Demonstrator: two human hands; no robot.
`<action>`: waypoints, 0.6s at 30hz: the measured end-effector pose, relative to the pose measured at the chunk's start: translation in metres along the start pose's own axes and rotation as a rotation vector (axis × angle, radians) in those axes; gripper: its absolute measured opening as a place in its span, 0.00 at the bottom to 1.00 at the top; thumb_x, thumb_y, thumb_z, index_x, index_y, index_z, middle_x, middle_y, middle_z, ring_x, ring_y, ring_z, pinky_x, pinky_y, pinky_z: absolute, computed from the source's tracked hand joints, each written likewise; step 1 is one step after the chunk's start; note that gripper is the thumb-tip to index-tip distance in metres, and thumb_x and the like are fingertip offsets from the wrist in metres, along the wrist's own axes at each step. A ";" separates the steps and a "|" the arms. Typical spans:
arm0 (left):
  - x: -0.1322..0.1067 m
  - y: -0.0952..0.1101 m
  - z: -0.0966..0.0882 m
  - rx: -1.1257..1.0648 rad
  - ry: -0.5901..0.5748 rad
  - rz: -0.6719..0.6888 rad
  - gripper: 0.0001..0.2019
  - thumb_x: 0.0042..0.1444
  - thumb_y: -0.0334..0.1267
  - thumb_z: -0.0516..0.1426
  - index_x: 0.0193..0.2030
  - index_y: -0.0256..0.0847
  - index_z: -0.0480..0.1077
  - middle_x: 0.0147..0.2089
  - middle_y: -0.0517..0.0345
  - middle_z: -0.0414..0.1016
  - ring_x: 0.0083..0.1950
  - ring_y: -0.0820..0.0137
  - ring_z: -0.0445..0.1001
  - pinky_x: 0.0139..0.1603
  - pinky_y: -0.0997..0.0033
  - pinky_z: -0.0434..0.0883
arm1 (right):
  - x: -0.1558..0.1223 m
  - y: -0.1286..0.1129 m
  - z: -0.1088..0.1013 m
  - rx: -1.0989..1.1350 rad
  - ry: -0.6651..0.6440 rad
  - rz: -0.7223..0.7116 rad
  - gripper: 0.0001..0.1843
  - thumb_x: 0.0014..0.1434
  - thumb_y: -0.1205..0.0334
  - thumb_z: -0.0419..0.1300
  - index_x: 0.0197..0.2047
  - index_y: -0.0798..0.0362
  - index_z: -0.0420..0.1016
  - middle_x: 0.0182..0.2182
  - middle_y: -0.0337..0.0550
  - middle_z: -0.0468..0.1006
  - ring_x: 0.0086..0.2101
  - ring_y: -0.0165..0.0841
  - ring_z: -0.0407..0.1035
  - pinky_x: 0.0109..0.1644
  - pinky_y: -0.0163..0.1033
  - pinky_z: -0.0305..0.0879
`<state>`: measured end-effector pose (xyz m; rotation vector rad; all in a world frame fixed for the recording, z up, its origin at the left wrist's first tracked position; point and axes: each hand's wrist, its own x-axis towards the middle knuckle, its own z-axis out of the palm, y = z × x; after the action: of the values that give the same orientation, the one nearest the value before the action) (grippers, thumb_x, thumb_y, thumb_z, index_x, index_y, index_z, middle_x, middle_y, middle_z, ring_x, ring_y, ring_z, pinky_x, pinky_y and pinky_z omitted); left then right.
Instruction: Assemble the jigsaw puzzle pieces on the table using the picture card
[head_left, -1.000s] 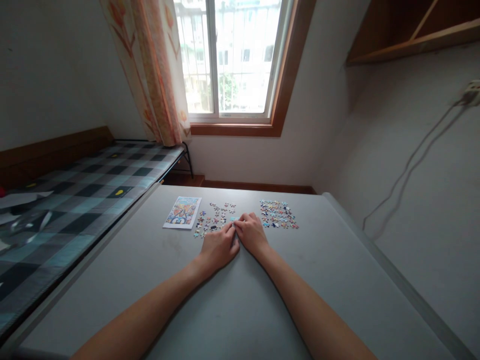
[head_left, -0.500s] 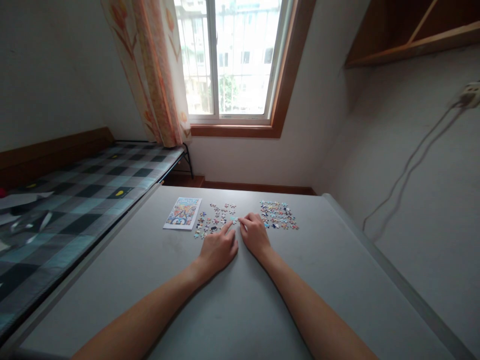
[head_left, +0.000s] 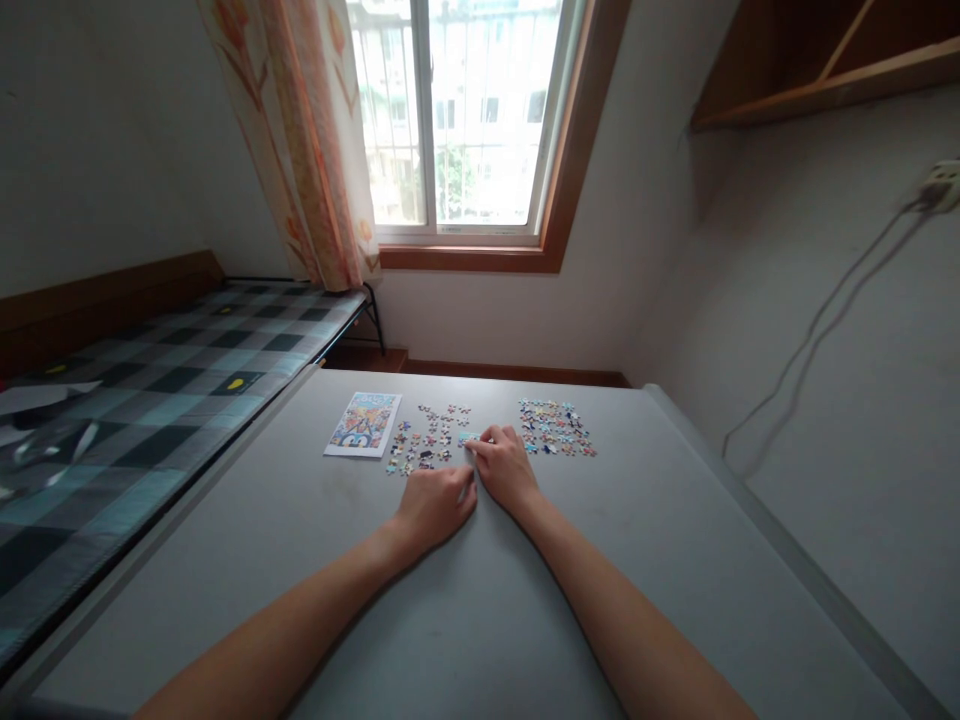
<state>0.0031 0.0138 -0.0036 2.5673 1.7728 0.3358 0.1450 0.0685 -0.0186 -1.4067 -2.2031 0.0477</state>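
Small colourful jigsaw pieces lie in two loose groups on the grey table: a left group and a right group. A printed picture card lies left of them. My left hand rests on the table just below the left group, its fingers curled under. My right hand sits beside it, fingertips pinched on a light blue puzzle piece between the two groups.
A bed with a checked blue and black cover runs along the table's left edge. A window with a curtain is behind, a white wall with a cable to the right, a wooden shelf above.
My left hand has drawn back toward me and curled its fingers. My right hand stays at the light blue piece, shifting slightly left.
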 end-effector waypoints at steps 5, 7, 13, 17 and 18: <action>-0.001 -0.002 0.000 -0.051 -0.022 0.006 0.14 0.61 0.43 0.46 0.42 0.43 0.72 0.37 0.53 0.78 0.37 0.68 0.75 0.38 0.71 0.66 | -0.002 0.005 0.003 0.088 0.163 0.110 0.17 0.57 0.71 0.52 0.47 0.50 0.76 0.36 0.46 0.72 0.40 0.37 0.61 0.48 0.42 0.56; -0.001 -0.003 0.000 -0.068 -0.024 0.026 0.14 0.61 0.42 0.47 0.45 0.44 0.71 0.38 0.54 0.78 0.37 0.68 0.75 0.39 0.71 0.66 | -0.002 0.010 0.003 0.120 0.248 0.175 0.18 0.56 0.71 0.51 0.47 0.51 0.75 0.37 0.46 0.72 0.40 0.38 0.61 0.48 0.43 0.56; -0.002 -0.006 -0.003 -0.092 -0.023 0.076 0.15 0.61 0.42 0.47 0.49 0.48 0.70 0.40 0.56 0.78 0.38 0.68 0.76 0.38 0.72 0.66 | 0.007 0.036 -0.024 0.229 0.480 0.255 0.21 0.54 0.74 0.46 0.44 0.55 0.76 0.36 0.47 0.71 0.39 0.37 0.64 0.47 0.42 0.59; -0.001 -0.006 -0.003 -0.088 -0.035 0.069 0.16 0.61 0.43 0.46 0.50 0.48 0.69 0.39 0.56 0.78 0.38 0.68 0.76 0.39 0.72 0.67 | 0.007 0.036 -0.045 0.203 0.413 0.231 0.18 0.55 0.72 0.47 0.42 0.56 0.76 0.36 0.48 0.71 0.39 0.36 0.65 0.46 0.41 0.60; -0.001 -0.006 -0.003 -0.087 -0.039 0.068 0.16 0.61 0.43 0.46 0.50 0.47 0.69 0.39 0.55 0.78 0.37 0.68 0.76 0.39 0.72 0.67 | 0.003 0.032 -0.046 0.156 0.352 0.216 0.16 0.56 0.70 0.49 0.41 0.55 0.76 0.37 0.47 0.71 0.39 0.37 0.64 0.47 0.42 0.59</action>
<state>-0.0035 0.0145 -0.0016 2.5605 1.6232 0.3522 0.1915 0.0749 0.0130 -1.4366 -1.7218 0.0428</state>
